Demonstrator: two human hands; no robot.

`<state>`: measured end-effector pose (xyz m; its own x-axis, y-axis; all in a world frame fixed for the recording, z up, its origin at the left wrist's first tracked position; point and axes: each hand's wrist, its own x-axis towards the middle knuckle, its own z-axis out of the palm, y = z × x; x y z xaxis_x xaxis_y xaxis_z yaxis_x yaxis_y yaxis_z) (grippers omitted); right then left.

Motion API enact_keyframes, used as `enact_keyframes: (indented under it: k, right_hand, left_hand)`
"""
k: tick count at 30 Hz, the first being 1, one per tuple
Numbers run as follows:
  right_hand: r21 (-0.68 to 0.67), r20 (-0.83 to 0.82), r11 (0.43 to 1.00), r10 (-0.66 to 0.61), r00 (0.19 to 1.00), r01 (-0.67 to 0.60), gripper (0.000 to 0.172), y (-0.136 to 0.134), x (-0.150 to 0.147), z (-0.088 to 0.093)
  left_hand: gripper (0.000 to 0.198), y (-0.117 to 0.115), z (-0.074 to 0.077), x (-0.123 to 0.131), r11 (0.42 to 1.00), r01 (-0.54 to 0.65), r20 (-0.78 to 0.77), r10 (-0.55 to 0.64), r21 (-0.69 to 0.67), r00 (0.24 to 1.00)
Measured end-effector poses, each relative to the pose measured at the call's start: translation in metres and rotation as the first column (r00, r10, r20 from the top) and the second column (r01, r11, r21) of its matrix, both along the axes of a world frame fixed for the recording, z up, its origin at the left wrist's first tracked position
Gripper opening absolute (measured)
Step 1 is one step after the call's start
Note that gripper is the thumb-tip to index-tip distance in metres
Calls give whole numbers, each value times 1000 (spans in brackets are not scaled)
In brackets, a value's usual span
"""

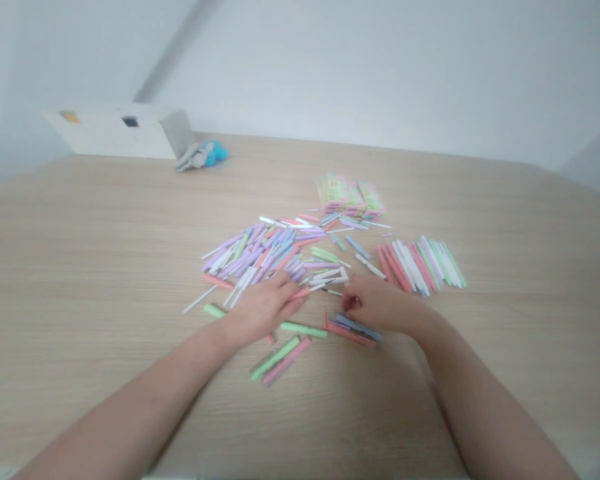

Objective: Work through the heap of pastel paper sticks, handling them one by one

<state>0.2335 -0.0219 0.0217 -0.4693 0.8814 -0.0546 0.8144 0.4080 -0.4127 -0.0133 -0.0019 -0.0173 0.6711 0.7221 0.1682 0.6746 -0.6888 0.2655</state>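
A loose heap of pastel pen parts (267,253), purple, white, pink and green, lies in the middle of the wooden table (80,267). My left hand (265,307) rests at the heap's near edge, fingers closed on a pink pen piece (303,292). My right hand (375,303) is just to its right, fingers curled in a pinch on something small I cannot make out. Several green, pink and blue pens (285,357) lie below and between my hands. A tidy row of pink, white and green pens (420,263) sits to the right.
Stacked pastel packets (350,197) lie behind the heap. A white box (120,132) stands at the far left by the wall, with a grey and blue cloth (203,155) beside it.
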Motion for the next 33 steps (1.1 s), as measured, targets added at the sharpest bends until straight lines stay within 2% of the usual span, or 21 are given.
enact_keyframes:
  k: [7,13,21,24,29,33]
  right_hand:
    - [1,-12,1000,23,1000,-23,15,1,-3,-11]
    - [45,35,998,-54,998,52,10,3,-4,-5]
    - [-31,-259,983,-185,948,183,10,11,3,1]
    - [-45,-313,981,-191,930,186,17,12,4,0]
    - [-13,-410,977,-201,889,215,16,11,1,4]
    - [34,-477,982,-150,866,188,20,10,-1,6]
  left_hand:
    - [37,1,-2,1,998,8,-37,-6,65,999]
    - [36,0,-2,1,998,11,-4,-11,59,1000]
    - [33,3,-3,2,999,52,84,-53,17,995]
    - [32,3,-3,2,999,48,115,-48,-2,992]
    - [31,2,1,2,998,64,171,-58,-27,984]
    - [30,1,5,1,995,88,190,-78,-46,979]
